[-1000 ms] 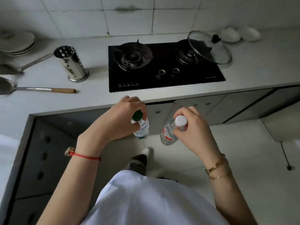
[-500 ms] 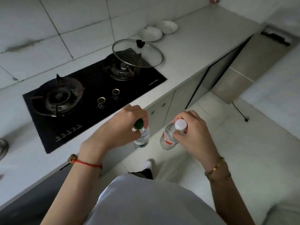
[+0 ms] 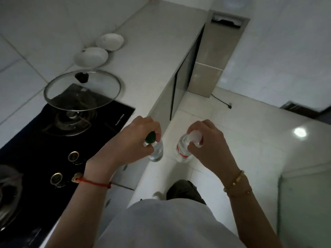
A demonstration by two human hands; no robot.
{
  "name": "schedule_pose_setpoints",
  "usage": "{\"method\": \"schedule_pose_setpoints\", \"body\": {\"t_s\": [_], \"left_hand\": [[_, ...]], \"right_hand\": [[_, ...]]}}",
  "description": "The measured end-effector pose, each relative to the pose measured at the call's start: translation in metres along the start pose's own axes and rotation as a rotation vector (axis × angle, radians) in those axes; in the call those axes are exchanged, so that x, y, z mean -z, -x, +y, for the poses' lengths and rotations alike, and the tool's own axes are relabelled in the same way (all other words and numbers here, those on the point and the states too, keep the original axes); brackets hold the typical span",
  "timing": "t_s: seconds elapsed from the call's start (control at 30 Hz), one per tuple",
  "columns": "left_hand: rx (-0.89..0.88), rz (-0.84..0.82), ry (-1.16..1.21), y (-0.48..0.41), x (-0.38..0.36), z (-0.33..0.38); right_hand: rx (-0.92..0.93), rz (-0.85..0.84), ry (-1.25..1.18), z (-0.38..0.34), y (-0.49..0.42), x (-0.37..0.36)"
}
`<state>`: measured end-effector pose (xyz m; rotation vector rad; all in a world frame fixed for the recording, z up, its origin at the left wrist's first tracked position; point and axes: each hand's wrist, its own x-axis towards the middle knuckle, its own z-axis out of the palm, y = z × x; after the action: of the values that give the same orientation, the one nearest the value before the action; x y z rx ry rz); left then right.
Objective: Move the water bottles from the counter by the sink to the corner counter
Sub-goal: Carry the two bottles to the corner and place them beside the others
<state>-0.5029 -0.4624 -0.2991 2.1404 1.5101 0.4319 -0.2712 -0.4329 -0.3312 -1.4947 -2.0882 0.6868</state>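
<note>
Two bottles are up in the air here, one per hand, carried over the floor (image 3: 241, 133) right by the counter (image 3: 161, 51) edge. Nearest the camera there's a grey shirt (image 3: 170, 224) and a dark trouser leg (image 3: 184, 190) poking out below it. The left hand (image 3: 132, 145), with a red string (image 3: 93, 183) on its wrist, is pinched around the neck of the green-cap bottle (image 3: 155, 151), fingers wrapped just under the cap, so the bottle hangs down pretty much upright. The right hand (image 3: 209, 145), gold bracelets (image 3: 236, 181) on that wrist, is clamped over the top of the white-cap bottle (image 3: 182, 153), which has a red label and tilts a bit toward the other one. The two bottles are just beside each other, not touching. To the left sits a black gas hob (image 3: 44, 149) set into the counter, with two round knobs (image 3: 73, 156) near its front edge. A glass lid (image 3: 82, 90) with a black knob leans tilted over the far burner. Past that, two white bowls (image 3: 91, 57) sit side by side near the tiled wall. Further back the counter runs on bare toward the corner, cabinet fronts (image 3: 180, 83) below it, and a dark cable (image 3: 222, 102) trails on the floor. It's all kinda dim and blurry at the edges.
</note>
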Motion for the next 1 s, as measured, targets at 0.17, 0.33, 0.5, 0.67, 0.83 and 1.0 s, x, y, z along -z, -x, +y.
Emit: {"method": "schedule_pose_setpoints", "body": {"t_s": [0.17,0.33,0.5,0.67,0.83,1.0], "left_hand": [[-0.078,-0.068,0.025,-0.068,-0.002,-0.005],[-0.138,-0.091,0.03,-0.14,-0.008,-0.004],[-0.15,-0.064,0.006,-0.217,-0.015,0.003],[-0.114,-0.017,-0.009,-0.292,-0.021,0.014],[-0.074,0.022,-0.012,-0.362,-0.023,0.02],[-0.062,0.034,-0.015,-0.425,-0.019,0.023]], "right_hand": [[-0.096,0.077,0.021,0.028,-0.029,0.015],[-0.132,0.105,0.035,0.062,-0.071,0.037],[-0.096,0.085,0.049,0.103,-0.127,0.072],[-0.049,0.067,0.065,0.15,-0.191,0.111],[0.009,0.044,0.083,0.195,-0.254,0.137],[0.009,0.049,0.08,0.229,-0.311,0.157]]}}
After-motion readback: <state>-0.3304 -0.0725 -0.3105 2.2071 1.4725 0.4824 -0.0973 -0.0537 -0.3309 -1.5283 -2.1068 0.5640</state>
